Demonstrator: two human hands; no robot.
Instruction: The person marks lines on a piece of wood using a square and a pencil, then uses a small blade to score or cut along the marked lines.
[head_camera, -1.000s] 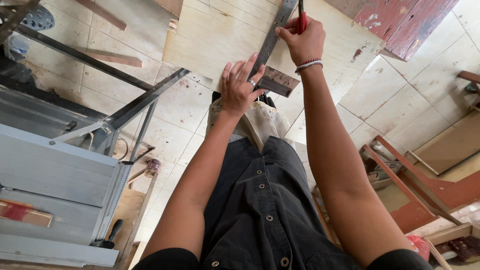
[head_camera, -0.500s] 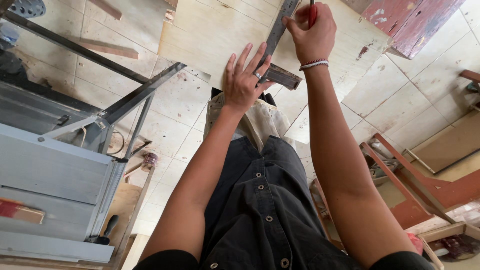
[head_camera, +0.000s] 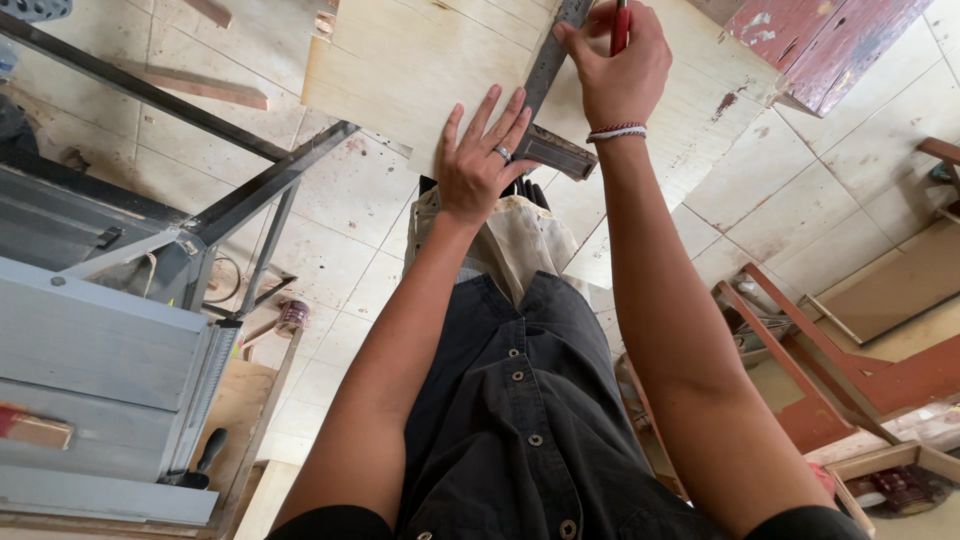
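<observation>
On the plywood sheet (head_camera: 420, 60): left hand (head_camera: 478, 165) is pressing flat, fingers spread, on the steel square (head_camera: 548, 70); right hand (head_camera: 615, 60) is gripping a red pencil (head_camera: 620, 25) beside its blade.

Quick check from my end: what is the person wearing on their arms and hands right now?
Both arms are bare from the short black sleeves down. The left hand has a silver ring on one finger. The right hand has no ring that shows; its wrist carries a stack of thin bracelets, red and white. No gloves or watch are visible.
</observation>
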